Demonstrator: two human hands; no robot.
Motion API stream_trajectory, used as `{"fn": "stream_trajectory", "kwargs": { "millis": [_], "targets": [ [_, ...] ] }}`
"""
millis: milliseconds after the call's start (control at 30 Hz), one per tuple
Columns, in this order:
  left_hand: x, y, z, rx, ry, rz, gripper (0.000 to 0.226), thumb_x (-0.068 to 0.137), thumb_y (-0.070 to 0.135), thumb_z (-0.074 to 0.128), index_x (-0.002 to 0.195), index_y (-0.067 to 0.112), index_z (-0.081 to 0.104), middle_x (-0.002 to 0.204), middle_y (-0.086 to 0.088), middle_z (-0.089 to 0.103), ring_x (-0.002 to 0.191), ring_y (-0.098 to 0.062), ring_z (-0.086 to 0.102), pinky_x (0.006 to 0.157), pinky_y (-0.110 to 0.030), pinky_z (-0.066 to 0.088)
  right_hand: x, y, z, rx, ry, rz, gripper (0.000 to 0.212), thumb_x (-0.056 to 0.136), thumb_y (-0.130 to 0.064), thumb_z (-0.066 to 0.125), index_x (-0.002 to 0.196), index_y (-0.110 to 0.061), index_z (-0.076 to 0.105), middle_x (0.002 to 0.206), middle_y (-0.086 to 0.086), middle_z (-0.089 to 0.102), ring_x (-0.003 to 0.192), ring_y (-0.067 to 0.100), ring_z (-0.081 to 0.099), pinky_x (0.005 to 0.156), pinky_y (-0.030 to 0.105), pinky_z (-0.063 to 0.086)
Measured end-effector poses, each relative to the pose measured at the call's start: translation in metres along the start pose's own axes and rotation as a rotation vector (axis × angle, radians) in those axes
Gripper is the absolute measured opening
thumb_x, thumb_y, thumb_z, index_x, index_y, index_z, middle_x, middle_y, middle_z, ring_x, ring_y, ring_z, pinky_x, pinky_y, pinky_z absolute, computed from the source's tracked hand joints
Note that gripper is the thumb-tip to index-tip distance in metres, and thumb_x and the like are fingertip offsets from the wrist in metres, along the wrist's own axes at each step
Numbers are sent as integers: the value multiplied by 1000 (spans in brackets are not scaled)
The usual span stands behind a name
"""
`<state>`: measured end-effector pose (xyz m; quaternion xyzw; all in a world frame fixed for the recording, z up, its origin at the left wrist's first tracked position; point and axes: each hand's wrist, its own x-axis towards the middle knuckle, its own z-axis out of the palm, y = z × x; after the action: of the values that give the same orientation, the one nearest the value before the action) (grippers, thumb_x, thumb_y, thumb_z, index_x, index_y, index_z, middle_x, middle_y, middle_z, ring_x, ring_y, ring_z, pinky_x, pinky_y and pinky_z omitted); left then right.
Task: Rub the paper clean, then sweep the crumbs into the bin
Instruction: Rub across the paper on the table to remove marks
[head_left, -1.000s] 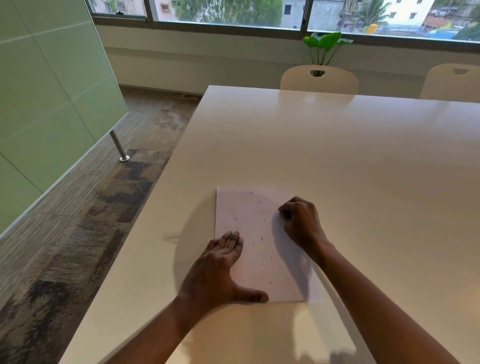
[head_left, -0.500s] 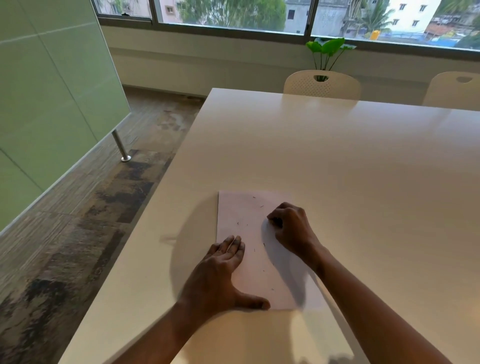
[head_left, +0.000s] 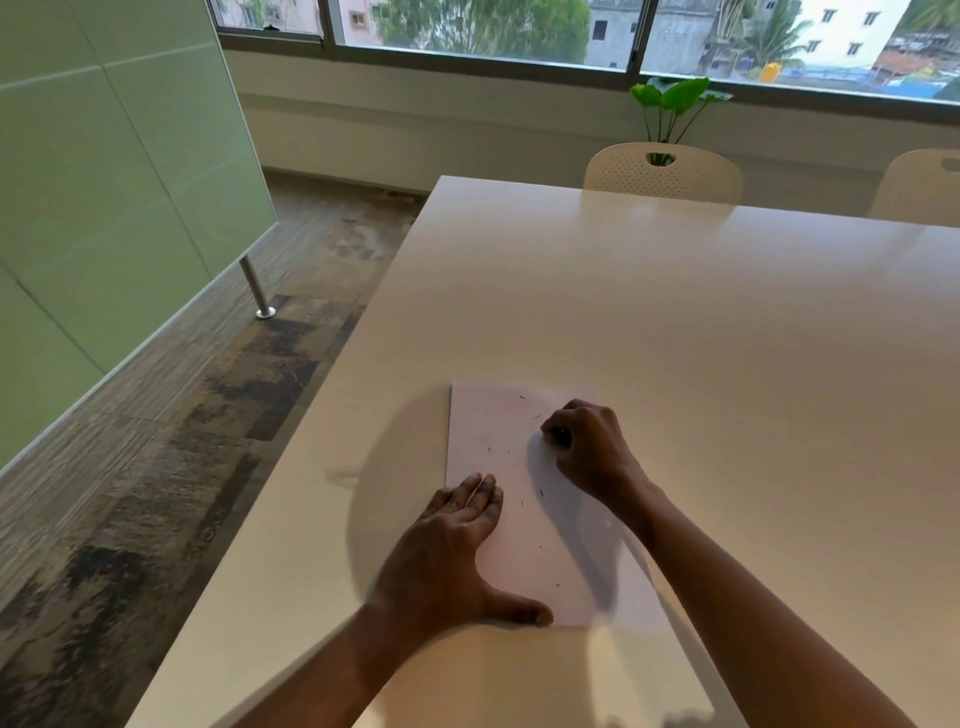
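Left hand (head_left: 457, 551) lies flat, fingers together and thumb spread, pressing the near-left part of the paper (head_left: 514, 467). Right hand (head_left: 587, 447) is curled into a fist on the sheet's upper right, fingertips pinched on something too small to identify. Paper lies near the tabletop's (head_left: 675, 322) left edge, nearly square to it, with small dark crumbs (head_left: 540, 491) scattered over it. Tabletop is smooth, glossy, off-white, reflecting window light. Floor (head_left: 208, 415) at left is mottled grey-brown carpet. Pale green panel (head_left: 104, 182) stands on a metal leg (head_left: 254, 288). 2 perforated cream chairs (head_left: 662, 174) at the far edge; leafy plant (head_left: 675, 101) behind, below the window (head_left: 519, 26).
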<state>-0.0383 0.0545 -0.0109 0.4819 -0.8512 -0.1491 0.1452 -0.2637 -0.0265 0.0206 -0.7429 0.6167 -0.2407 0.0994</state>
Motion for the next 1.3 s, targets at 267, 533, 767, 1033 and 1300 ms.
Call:
{"fn": "stream_trajectory", "kwargs": {
  "millis": [267,533,767,1033,1300],
  "targets": [
    [-1,1,0,-6,11,-3,146,46,109,43,158,16,28,165,6,19,151,-2,5,123,-26,2,19,18,-18,35,176,153,18,87,2,68,96,-7,80,93,12,75,81,24,68,75,26,50],
    [0,1,-1,12,8,11,146,47,109,41,158,15,28,165,4,19,152,-3,6,124,-28,4,-9,19,-24,-76,-62,-3,27,84,7,64,99,-9,79,98,9,72,87,25,67,79,24,50],
    [0,0,-1,8,6,1,147,46,109,43,157,15,29,165,3,20,152,-3,7,123,-25,1,-10,34,-56,596,-183,451,13,91,-8,72,102,-7,78,89,3,78,86,18,71,85,30,59],
    [0,1,-2,11,14,13,146,46,109,44,157,14,31,164,3,21,152,-2,8,123,-24,2,-30,18,-32,44,-30,166,18,91,-6,66,98,-15,80,95,1,75,84,16,66,80,22,49],
    [0,1,-2,18,7,8,146,48,108,43,157,13,28,165,2,21,150,-2,7,124,-28,3,-45,3,-35,-26,-119,34,18,92,-5,68,102,-16,78,100,0,70,86,11,65,77,19,55]
  ]
}}
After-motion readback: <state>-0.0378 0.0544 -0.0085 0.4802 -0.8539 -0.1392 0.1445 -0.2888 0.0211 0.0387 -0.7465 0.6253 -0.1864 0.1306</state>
